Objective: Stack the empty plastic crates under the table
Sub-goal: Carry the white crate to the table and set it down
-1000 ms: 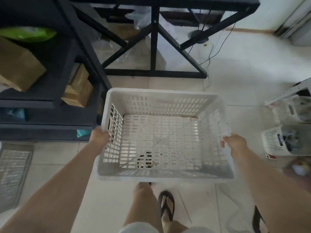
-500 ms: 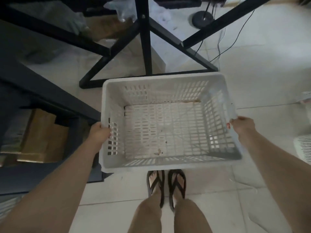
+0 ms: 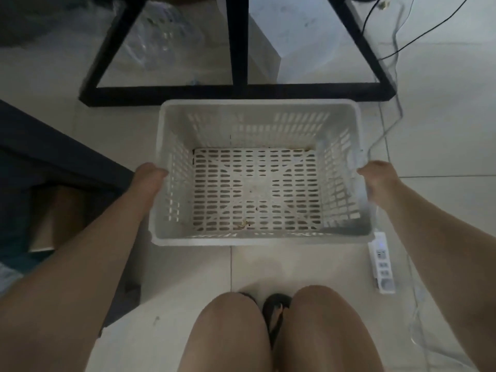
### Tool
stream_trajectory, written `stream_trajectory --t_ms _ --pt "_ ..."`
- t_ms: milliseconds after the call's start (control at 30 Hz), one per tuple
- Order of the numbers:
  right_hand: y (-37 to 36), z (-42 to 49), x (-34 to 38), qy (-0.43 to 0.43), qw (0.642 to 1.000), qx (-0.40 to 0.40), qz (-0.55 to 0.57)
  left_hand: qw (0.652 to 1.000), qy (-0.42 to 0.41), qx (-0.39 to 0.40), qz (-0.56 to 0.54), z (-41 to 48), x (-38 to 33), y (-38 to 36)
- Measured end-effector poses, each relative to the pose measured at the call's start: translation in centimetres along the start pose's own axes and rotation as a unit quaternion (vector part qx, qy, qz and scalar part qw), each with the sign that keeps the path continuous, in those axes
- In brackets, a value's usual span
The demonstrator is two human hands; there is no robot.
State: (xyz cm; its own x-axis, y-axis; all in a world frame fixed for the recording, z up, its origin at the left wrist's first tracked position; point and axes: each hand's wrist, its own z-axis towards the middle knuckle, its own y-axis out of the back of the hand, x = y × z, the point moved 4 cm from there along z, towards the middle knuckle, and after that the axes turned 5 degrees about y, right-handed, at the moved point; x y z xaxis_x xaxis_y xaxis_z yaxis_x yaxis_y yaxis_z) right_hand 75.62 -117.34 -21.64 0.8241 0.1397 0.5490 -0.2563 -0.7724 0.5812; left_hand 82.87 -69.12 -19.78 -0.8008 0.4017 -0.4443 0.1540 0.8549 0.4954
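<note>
A white perforated plastic crate [image 3: 257, 122] is low over the tiled floor, empty and upright, just in front of the black table frame [image 3: 236, 91]. My left hand [image 3: 149, 174] grips its left rim and my right hand [image 3: 375, 174] grips its right rim. The fingers of both hands are hidden over the rim. I cannot tell whether the crate rests on the floor. No other crate is in view.
A white power strip [image 3: 382, 264] with its cable lies on the floor right of the crate. Black cables run at the upper right. A dark shelf unit [image 3: 53, 146] with a cardboard box stands left. My bent knees and sandals fill the bottom.
I have crouched and brought the crate down towards the floor in front of the table frame. The power strip has come into view; the other crates at the right have left it.
</note>
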Motion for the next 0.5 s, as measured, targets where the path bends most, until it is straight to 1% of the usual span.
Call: stream_trajectory --t_ms 100,167,267,433,500 --pt "2.1 -5.0 4.3 0.030 0.997 0.013 -0.072 0.999 -0.033 -0.021 -0.027 -5.6 -3.3 2.6" --pt "4.0 -10.1 7.0 0.026 0.992 0.052 -0.111 0.998 -0.053 -0.021 -0.032 -10.5 -5.4 5.0" --pt "7.1 -18.4 10.5 0.019 0.980 0.119 -0.158 0.998 -0.038 0.011 -0.038 -18.9 -7.1 8.7" --pt "13.0 -32.2 17.2 0.063 0.966 0.139 -0.208 0.998 -0.024 0.057 0.000 -32.9 -7.2 14.8" --pt "14.6 -36.4 19.0 0.097 0.961 0.147 -0.214 0.998 -0.022 0.055 0.008 -37.1 -6.5 17.2"
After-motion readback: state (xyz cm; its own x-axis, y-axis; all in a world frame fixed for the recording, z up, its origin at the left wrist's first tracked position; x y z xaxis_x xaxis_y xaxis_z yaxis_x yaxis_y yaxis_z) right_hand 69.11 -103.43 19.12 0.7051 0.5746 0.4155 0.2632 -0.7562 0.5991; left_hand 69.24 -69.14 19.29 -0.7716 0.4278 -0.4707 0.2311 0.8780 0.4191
